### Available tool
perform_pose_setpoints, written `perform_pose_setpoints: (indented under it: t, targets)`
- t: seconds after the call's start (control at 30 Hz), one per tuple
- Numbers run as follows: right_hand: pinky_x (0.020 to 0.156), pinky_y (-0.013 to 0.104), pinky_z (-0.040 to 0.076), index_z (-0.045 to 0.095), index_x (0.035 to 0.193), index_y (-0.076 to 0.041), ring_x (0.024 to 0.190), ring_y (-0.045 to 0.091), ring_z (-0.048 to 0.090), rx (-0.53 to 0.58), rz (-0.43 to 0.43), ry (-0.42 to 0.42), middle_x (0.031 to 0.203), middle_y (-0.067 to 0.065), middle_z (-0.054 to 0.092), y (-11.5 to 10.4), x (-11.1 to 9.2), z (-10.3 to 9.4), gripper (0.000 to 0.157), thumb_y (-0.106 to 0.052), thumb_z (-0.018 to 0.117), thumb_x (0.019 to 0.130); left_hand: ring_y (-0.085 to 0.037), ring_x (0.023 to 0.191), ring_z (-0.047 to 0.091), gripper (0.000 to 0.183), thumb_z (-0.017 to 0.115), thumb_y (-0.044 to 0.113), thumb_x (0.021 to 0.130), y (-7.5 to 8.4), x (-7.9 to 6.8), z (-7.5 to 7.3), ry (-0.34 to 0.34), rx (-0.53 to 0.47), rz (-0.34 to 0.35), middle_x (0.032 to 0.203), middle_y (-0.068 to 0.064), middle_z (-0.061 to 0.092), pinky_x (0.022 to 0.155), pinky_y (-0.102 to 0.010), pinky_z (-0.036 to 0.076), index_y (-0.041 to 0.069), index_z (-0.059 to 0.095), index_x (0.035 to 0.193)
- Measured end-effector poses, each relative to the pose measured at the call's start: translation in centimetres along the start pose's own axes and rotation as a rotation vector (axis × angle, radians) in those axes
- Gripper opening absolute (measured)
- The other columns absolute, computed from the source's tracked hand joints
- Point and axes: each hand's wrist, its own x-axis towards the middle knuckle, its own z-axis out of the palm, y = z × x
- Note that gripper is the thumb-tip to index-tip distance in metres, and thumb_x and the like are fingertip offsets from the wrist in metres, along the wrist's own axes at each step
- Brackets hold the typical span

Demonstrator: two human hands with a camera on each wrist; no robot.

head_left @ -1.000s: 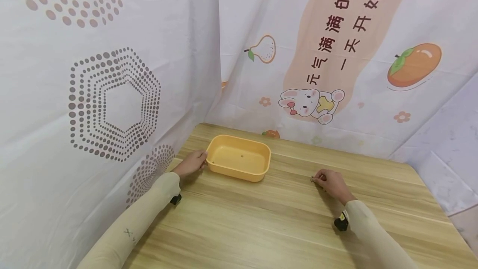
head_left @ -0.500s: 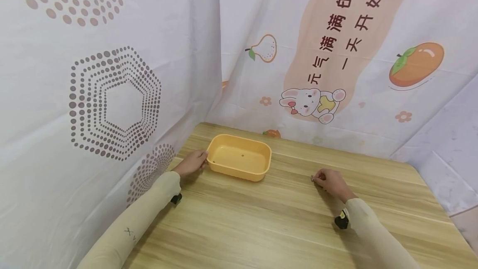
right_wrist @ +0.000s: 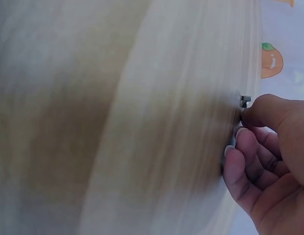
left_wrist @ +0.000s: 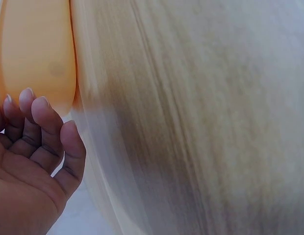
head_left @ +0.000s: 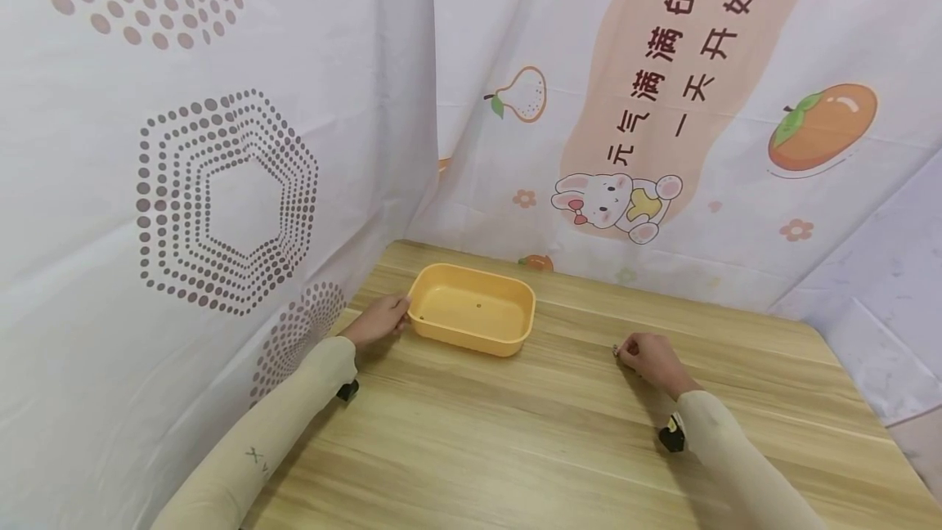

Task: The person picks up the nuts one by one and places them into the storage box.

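A yellow plastic basin (head_left: 471, 342), shallow and rectangular with rounded corners, stands on the wooden table. My left hand (head_left: 380, 320) holds its left end, with curled fingers (left_wrist: 46, 115) against the end wall in the left wrist view; the thumb's contact is mostly hidden. Over to the right, my right hand (head_left: 655, 360) pinches a small shiny metal piece (right_wrist: 245, 101) between thumb and forefinger, low at the tabletop. Only a bit of that piece sticks out past the thumb, so its kind cannot be told. The other right fingers curl loosely beneath.
The wood-grain table (head_left: 471, 448) spreads between and in front of both hands. A white dotted curtain (head_left: 353, 105) hangs close along the left side. Behind the table hangs a printed curtain (head_left: 478, 162) with fruit and a rabbit. Small dark spots show inside the basin.
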Motion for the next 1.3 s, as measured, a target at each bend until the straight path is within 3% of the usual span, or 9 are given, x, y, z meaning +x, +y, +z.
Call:
perform_pose_setpoints:
  t: [0.4,0.9,1.3]
  targets:
    - [0.054,0.028,0.048,0.07,0.09,-0.003,0.059,0.011,0.056,0.05,0.05,0.006,0.079,0.002,0.068,0.1,-0.6,0.4,0.011,-0.01,0.067,0.098,-0.017,0.067,0.052,0.035,0.036,0.027,0.115,-0.1,-0.1,0.1,0.005,-0.011,0.014,0.083,-0.012,0.058,0.06,-0.028,0.046,0.003,0.06,0.108]
    - [0.058,0.028,0.05,0.07,0.092,-0.005,0.062,0.011,0.058,0.09,0.041,0.035,0.082,0.002,0.069,-0.3,-0.7,0.0,0.01,-0.01,0.064,0.099,-0.017,0.066,0.052,0.036,0.036,0.028,0.115,0.1,-0.1,0.1,0.011,0.003,0.002,0.081,-0.011,0.059,0.058,-0.026,0.043,0.005,0.06,0.102]
    - [0.062,0.03,0.05,0.071,0.092,-0.005,0.069,0.011,0.058,0.041,0.017,0.066,0.082,0.002,0.07,-1.1,-0.3,-0.2,0.009,-0.007,0.064,0.097,-0.018,0.066,0.052,0.034,0.036,0.026,0.115,0.1,-0.1,0.1,0.01,0.005,0.008,0.082,-0.013,0.059,0.059,-0.027,0.044,0.005,0.058,0.099]
